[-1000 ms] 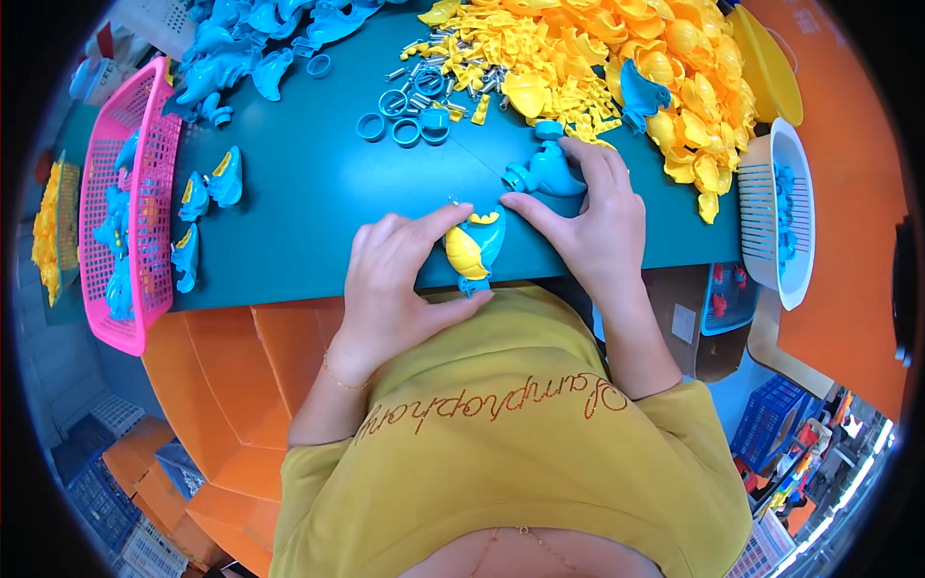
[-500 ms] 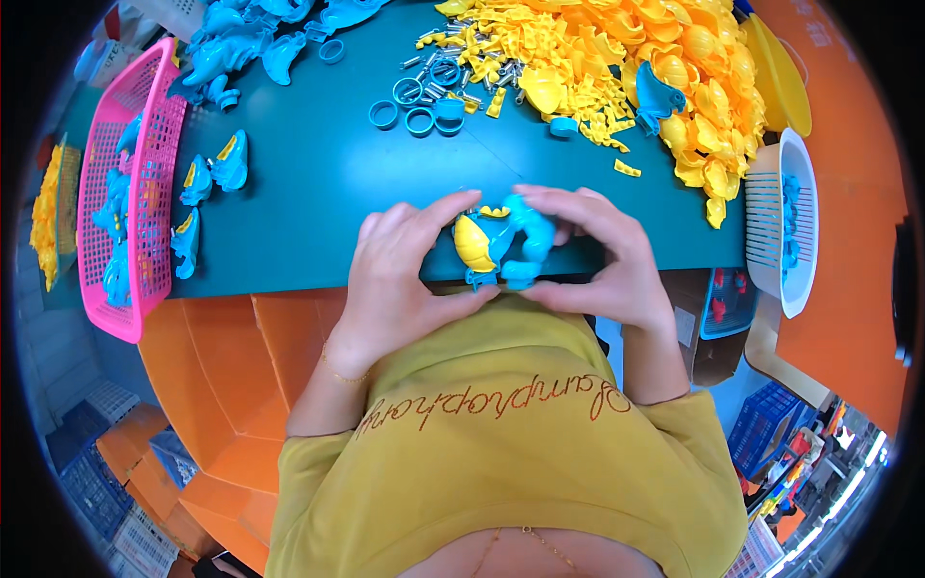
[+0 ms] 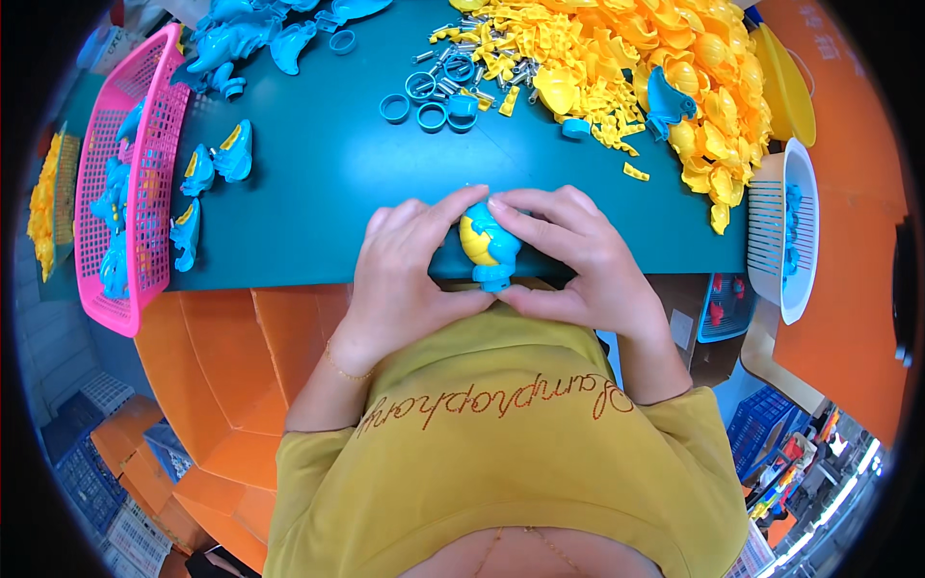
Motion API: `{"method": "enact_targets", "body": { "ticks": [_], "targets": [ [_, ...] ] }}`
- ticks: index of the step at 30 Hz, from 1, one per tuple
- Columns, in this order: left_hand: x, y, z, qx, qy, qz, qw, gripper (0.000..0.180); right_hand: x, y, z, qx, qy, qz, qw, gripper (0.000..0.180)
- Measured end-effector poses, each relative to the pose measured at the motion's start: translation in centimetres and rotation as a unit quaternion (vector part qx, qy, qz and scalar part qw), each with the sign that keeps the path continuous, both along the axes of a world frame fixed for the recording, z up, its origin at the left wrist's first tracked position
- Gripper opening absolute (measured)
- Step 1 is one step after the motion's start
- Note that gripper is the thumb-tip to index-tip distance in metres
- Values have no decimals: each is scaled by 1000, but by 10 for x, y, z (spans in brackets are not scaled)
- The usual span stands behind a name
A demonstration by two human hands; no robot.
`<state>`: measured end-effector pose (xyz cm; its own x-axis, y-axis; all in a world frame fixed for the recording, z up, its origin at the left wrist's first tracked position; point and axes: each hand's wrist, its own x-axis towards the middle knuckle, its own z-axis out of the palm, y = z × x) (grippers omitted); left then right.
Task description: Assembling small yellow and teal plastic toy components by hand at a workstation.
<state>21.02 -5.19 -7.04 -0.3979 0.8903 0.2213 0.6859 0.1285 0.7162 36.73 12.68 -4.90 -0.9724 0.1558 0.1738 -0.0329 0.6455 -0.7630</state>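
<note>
Between both hands, just above the near edge of the table, is a blue plastic toy figure (image 3: 503, 247) with a rounded yellow shell on its left side. My left hand (image 3: 412, 258) grips it from the left, thumb at its bottom and index finger at its top. From the right, my right hand (image 3: 580, 258) pinches it the same way, thumb low and fingers high. The toy's two blue halves sit together, and the fingers cover parts of its edges. Three blue and yellow toy halves (image 3: 198, 173) lie on the table to the left.
A pink basket (image 3: 154, 193) with blue parts stands at the left edge. Blue rings (image 3: 432, 118), small springs and yellow pieces lie farther back. A heap of yellow shells (image 3: 703, 87) fills the far right. A white basket (image 3: 768, 231) stands at the right.
The right hand has moved left, bringing its blue half against the half with the yellow shell. The gap between the two halves has gone.
</note>
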Motion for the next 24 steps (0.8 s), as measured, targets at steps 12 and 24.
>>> {"method": "enact_targets", "body": {
  "ticks": [12, 24],
  "targets": [
    [4, 3, -3, 20, 35, 19, 999, 80, 11, -14, -10, -26, 15, -18, 999, 76],
    [1, -5, 5, 89, -84, 71, 990, 80, 13, -35, -31, -363, 105, -144, 914, 66]
  ]
}}
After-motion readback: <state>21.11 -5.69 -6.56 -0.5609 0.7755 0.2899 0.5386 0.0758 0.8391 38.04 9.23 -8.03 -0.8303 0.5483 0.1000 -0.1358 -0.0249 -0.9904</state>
